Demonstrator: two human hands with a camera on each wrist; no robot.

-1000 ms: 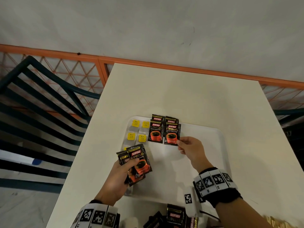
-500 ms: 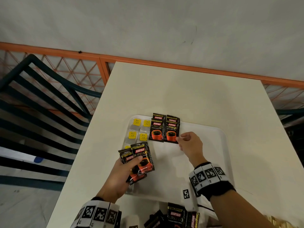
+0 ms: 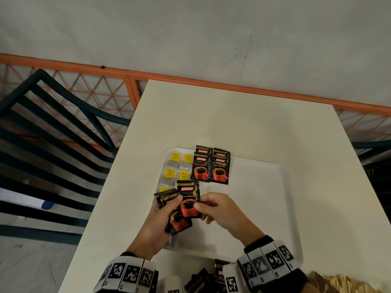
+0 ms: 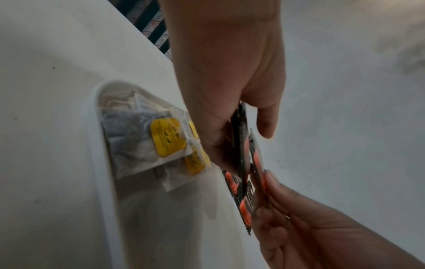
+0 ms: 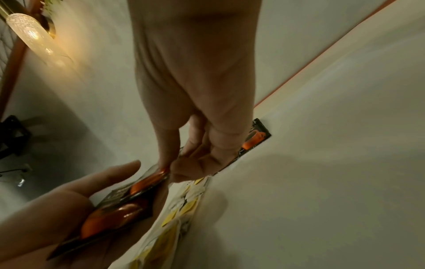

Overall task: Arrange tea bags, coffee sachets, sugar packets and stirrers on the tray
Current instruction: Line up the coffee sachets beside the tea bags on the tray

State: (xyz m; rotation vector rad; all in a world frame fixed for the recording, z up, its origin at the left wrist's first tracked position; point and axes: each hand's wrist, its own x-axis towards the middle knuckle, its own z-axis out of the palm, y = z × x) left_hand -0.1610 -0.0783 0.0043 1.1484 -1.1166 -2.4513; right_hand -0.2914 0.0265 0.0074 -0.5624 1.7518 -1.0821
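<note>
Taking stock: I am drawing the next Kopiko sachet from my handheld stack.
Left hand (image 3: 157,225): I am gripping a fanned stack of Kopiko coffee sachets (image 3: 169,205) over the tray's near-left part, fingers curled round them.
Right hand (image 3: 220,209): I am pinching the top sachet (image 3: 189,200) at its right edge, thumb and fingertips closed on it.
Change: half a second ago my right hand was at the placed sachets (image 3: 210,167); it is now back at the stack.
Tray (image 3: 264,208): tea bags (image 3: 177,168) are lying in columns at its left; four sachets are overlapping in two columns beside them.
Reading: the last sachet is placed; I am judging the coffee group still unfinished.
Remaining: more sachets (image 3: 211,278) are lying near the table's (image 3: 232,119) near edge; sugar packets and stirrers are not yet on the tray.
</note>
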